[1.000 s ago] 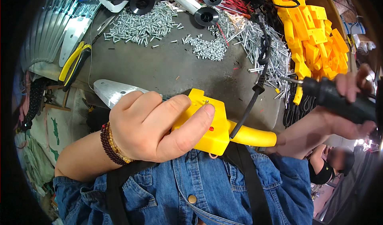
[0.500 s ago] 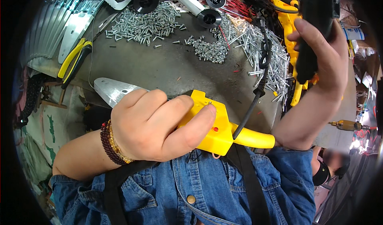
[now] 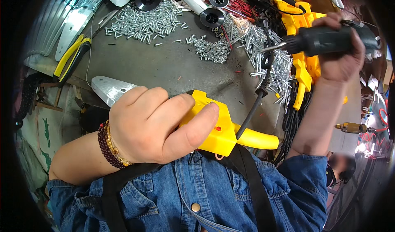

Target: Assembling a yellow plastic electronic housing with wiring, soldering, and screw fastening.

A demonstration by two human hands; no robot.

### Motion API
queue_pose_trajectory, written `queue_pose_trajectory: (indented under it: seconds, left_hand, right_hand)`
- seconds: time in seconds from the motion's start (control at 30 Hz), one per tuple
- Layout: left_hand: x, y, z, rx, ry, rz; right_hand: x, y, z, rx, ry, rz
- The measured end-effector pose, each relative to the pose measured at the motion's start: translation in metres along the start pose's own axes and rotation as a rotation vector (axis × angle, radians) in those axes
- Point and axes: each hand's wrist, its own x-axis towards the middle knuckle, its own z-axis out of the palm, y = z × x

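My left hand [image 3: 154, 125] grips a yellow plastic tool body [image 3: 220, 131] with a handle pointing right and a small red button. A tapered metal plate [image 3: 111, 88] with holes sticks out to the left, partly hidden behind my fingers. My thumb presses beside a small screw tip on the yellow face. A dark cord [image 3: 251, 114] runs up from the body. At the upper right, my right hand [image 3: 339, 61] is closed around a dark green electric screwdriver [image 3: 325, 41]; its long bit [image 3: 275, 47] points left over the long screws.
Piles of short screws [image 3: 144, 22], nuts [image 3: 212, 49] and long screws [image 3: 273, 65] lie on the grey table [image 3: 135, 59]. Yellow-handled pliers [image 3: 70, 57] are at the left, black spools [image 3: 212, 17] at the back. More yellow bodies [image 3: 302, 75] and a brass-coloured air fitting [image 3: 354, 128] are at right.
The electric screwdriver in my right hand has swung from upright to lying sideways, its bit now pointing left. My left hand keeps its hold on the yellow body, nearly still.
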Motion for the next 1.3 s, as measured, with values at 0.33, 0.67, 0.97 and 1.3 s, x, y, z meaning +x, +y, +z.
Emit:
queue_pose_trajectory:
  seconds: [0.33, 0.67, 0.97, 1.3]
  left_hand:
    - [-0.003, 0.003, -0.004, -0.011, -0.018, -0.028]
    - [-0.002, 0.003, 0.007, 0.074, 0.157, -0.041]
    - [-0.002, -0.001, 0.002, -0.003, 0.12, -0.008]
    - [0.003, -0.001, 0.001, -0.022, 0.041, -0.115]
  right_hand:
    - [0.02, 0.092, -0.014, -0.434, 0.231, -0.276]
    - [0.017, 0.082, -0.012, -0.389, 0.165, -0.233]
    - [-0.003, 0.022, 0.036, -0.167, -0.034, -0.213]
    - [0.018, 0.088, 0.041, -0.456, 0.016, -0.33]
